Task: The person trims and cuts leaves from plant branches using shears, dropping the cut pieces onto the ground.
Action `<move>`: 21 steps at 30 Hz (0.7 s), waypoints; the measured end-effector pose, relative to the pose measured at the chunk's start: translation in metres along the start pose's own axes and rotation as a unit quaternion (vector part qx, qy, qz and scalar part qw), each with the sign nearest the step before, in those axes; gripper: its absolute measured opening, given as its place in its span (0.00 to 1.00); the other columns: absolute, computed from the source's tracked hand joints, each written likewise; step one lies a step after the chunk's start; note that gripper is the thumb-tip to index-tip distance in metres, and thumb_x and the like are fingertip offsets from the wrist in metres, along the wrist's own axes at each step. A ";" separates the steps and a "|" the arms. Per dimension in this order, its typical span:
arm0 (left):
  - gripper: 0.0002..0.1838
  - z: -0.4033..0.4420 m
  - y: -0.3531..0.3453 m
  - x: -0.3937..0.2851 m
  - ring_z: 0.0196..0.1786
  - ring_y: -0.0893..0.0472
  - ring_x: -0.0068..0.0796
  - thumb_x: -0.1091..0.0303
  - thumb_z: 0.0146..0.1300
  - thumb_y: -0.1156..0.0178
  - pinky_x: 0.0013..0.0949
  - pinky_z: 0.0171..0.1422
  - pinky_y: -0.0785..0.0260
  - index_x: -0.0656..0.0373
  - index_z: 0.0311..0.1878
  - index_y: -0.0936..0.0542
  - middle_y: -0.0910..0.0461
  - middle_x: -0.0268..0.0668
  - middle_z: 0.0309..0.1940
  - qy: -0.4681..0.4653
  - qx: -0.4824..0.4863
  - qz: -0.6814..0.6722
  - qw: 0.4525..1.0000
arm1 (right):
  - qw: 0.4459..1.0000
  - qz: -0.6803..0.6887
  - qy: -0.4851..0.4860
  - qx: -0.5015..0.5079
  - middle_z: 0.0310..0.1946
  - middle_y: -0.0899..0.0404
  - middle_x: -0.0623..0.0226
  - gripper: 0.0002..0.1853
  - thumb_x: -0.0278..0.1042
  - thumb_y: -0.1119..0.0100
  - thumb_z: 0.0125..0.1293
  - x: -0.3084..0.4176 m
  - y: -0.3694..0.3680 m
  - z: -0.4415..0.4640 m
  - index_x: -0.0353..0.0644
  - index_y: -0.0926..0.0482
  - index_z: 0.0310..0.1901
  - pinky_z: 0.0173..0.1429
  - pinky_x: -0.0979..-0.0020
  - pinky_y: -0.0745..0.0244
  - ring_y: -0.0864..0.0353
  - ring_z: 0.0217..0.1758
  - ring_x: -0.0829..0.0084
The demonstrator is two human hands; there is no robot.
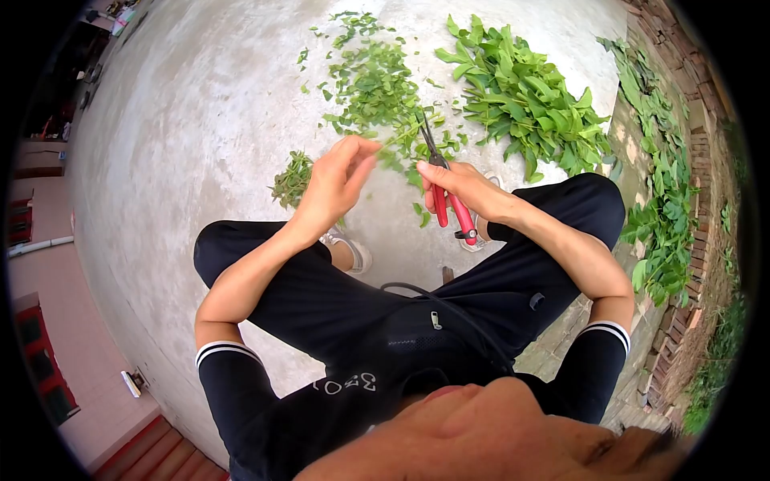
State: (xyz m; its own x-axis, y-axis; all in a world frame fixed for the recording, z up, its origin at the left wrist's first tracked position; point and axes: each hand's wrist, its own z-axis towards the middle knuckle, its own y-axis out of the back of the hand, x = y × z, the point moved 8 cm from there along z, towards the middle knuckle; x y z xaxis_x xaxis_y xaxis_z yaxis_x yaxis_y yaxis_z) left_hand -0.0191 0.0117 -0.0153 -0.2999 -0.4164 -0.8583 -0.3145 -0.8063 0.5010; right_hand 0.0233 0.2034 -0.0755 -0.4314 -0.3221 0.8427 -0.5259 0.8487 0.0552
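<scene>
My left hand [343, 172] is closed, its thumb and fingers pinching a thin green stem [391, 147] that is blurred and points toward the shears. In my right hand [469, 188] is a pair of pruning shears [441, 200] with red handles and dark blades. The blades point away from me, just beside the stem; whether they touch it I cannot tell. Beyond both hands, cut green leaf pieces [373, 84] lie scattered on the concrete. A small bunch of stem cuttings [290, 178] rests left of my left hand.
A heap of leafy green branches [533, 100] lies at the right, ahead of my knee. More leafy greens [670, 188] line the ground along a brick edging [699, 168]. My bent legs [553, 212] flank the work spot on the concrete floor [176, 120]. A pink wall [68, 280] stands far left.
</scene>
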 end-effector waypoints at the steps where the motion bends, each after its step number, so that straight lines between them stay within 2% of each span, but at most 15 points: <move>1: 0.09 -0.001 -0.003 -0.003 0.40 0.19 0.26 0.75 0.72 0.41 0.29 0.42 0.27 0.63 0.53 0.21 0.20 0.39 0.39 -0.008 0.009 0.003 1.000 | 1.000 0.008 -0.006 -0.003 0.26 0.19 0.62 0.31 0.67 0.50 0.75 -0.002 0.003 0.001 0.41 0.25 0.34 0.39 0.68 0.23 0.19 0.27 0.70; 2: 0.09 -0.002 -0.005 -0.005 0.41 0.17 0.31 0.76 0.71 0.41 0.32 0.44 0.26 0.63 0.52 0.21 0.19 0.43 0.42 -0.016 0.018 0.006 1.000 | 1.000 0.017 -0.011 -0.005 0.24 0.20 0.62 0.31 0.66 0.49 0.75 -0.003 0.005 0.002 0.41 0.25 0.33 0.36 0.69 0.23 0.20 0.25 0.70; 5: 0.12 0.000 -0.006 -0.005 0.35 0.23 0.17 0.76 0.74 0.41 0.24 0.39 0.29 0.64 0.58 0.21 0.21 0.34 0.41 -0.039 0.032 0.037 0.998 | 0.995 0.084 -0.046 -0.041 0.20 0.22 0.61 0.31 0.65 0.47 0.74 -0.004 0.006 -0.004 0.40 0.27 0.30 0.28 0.69 0.25 0.22 0.20 0.69; 6: 0.13 0.001 -0.005 0.000 0.35 0.23 0.18 0.76 0.74 0.41 0.24 0.39 0.29 0.64 0.59 0.21 0.21 0.34 0.41 -0.029 0.024 0.018 0.999 | 0.990 0.112 -0.060 -0.057 0.19 0.23 0.61 0.31 0.64 0.47 0.74 -0.005 0.007 -0.007 0.40 0.28 0.29 0.26 0.69 0.26 0.23 0.18 0.69; 11: 0.14 0.011 -0.001 0.020 0.35 0.23 0.18 0.77 0.74 0.42 0.24 0.40 0.30 0.65 0.60 0.23 0.21 0.33 0.39 0.046 0.004 -0.107 0.993 | 0.997 0.061 -0.023 -0.035 0.22 0.22 0.62 0.32 0.68 0.48 0.73 -0.006 0.010 0.000 0.40 0.27 0.33 0.26 0.69 0.27 0.25 0.18 0.70; 15: 0.12 0.012 -0.005 0.017 0.35 0.23 0.17 0.77 0.74 0.42 0.22 0.38 0.30 0.65 0.58 0.23 0.20 0.32 0.38 0.035 0.021 -0.097 0.994 | 1.000 -0.014 -0.007 0.009 0.26 0.20 0.61 0.33 0.70 0.49 0.73 -0.007 -0.003 0.000 0.39 0.27 0.37 0.28 0.70 0.27 0.22 0.20 0.70; 17: 0.11 0.010 -0.014 0.012 0.34 0.23 0.17 0.76 0.75 0.43 0.21 0.37 0.31 0.65 0.57 0.23 0.20 0.32 0.37 0.020 0.042 -0.112 0.993 | 1.000 -0.005 0.003 0.002 0.23 0.21 0.62 0.33 0.70 0.48 0.73 -0.009 -0.004 0.002 0.38 0.26 0.35 0.29 0.70 0.26 0.21 0.21 0.70; 21: 0.11 0.006 -0.023 0.000 0.31 0.24 0.14 0.73 0.76 0.43 0.19 0.33 0.32 0.65 0.57 0.23 0.19 0.31 0.35 0.074 0.083 -0.107 0.988 | 0.999 0.014 -0.022 -0.029 0.20 0.23 0.62 0.31 0.65 0.45 0.73 -0.002 0.005 -0.002 0.39 0.27 0.32 0.28 0.69 0.25 0.22 0.20 0.70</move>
State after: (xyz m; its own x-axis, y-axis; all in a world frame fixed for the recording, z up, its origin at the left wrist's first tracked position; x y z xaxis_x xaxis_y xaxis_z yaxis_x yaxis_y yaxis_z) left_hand -0.0171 0.0330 -0.0258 -0.0801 -0.3111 -0.9470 -0.5034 -0.8074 0.3079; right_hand 0.0230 0.2086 -0.0759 -0.4780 -0.3147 0.8200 -0.4697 0.8805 0.0642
